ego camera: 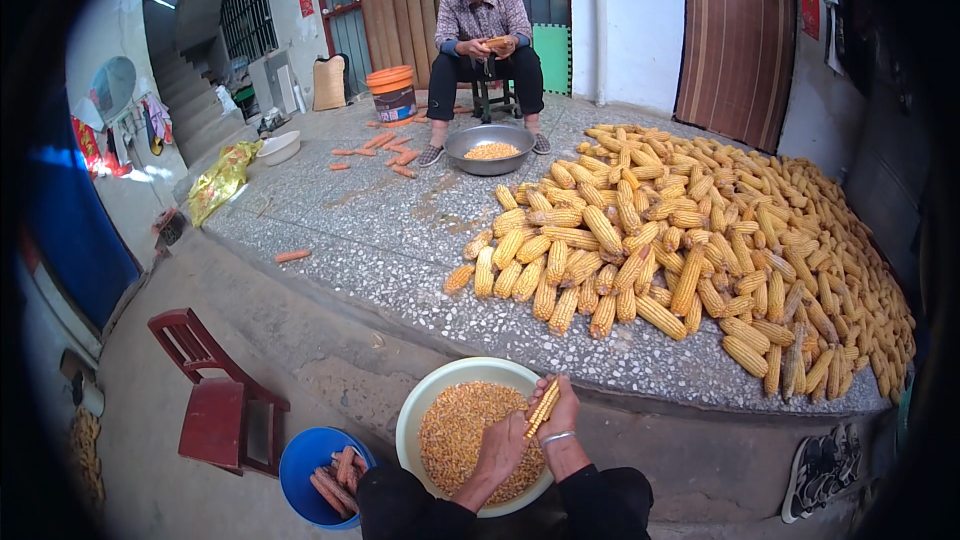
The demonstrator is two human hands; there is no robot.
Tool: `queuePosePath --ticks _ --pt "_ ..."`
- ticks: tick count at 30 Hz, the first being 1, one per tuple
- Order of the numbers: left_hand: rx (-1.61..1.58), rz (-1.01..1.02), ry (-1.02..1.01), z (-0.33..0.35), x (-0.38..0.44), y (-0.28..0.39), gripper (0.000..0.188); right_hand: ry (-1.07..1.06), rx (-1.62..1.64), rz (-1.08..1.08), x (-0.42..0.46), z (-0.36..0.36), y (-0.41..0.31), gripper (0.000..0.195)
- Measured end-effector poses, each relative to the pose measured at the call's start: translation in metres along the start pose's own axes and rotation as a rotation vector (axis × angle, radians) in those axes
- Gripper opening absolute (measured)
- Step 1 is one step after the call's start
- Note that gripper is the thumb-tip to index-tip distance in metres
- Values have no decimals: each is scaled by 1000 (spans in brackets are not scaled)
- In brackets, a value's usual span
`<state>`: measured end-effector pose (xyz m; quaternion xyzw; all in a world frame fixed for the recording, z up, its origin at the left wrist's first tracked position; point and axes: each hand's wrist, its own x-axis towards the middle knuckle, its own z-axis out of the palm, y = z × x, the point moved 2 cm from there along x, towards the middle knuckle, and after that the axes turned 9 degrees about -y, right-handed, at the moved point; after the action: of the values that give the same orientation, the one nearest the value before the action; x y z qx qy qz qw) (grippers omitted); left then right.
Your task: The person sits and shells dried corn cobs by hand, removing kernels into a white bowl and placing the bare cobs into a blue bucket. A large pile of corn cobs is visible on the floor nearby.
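Note:
A partly shelled ear of corn [543, 406] is held tilted above the right side of a pale green plastic basin [409, 420]. My right hand [562, 412], with a silver bracelet at the wrist, grips the ear along its far side. My left hand [504, 444] presses against its lower end; the thumb seems to lie on the kernels. Loose corn kernels [472, 427] cover the basin's bottom. At the basin's left stands a blue plastic bucket [300, 465] with several bare reddish cobs [334, 484] in it.
A large heap of corn ears [675, 240] lies on the raised terrazzo floor [360, 217]. Beyond, a seated person [484, 37] holds an ear over a metal basin [491, 163]. Bare cobs and an orange-lidded bucket [391, 94] are nearby. A red wooden chair [214, 412] stands left, shoes [821, 469] right.

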<state>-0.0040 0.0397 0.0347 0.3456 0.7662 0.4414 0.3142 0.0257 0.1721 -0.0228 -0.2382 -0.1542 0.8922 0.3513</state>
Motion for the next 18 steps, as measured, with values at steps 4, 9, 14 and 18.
queuePosePath --ticks 4,9,14,18 --pt "-111 13 64 4 -4 7 46 20 -18 13 0 -1 0 29" --pt "-108 -141 -54 -2 -7 30 44 31 -115 -3 -4 3 1 27" --pt "35 122 87 5 9 -17 48 -22 -107 6 -8 8 6 26" --pt "60 210 148 7 17 -32 55 -53 -107 2 -13 21 4 25"
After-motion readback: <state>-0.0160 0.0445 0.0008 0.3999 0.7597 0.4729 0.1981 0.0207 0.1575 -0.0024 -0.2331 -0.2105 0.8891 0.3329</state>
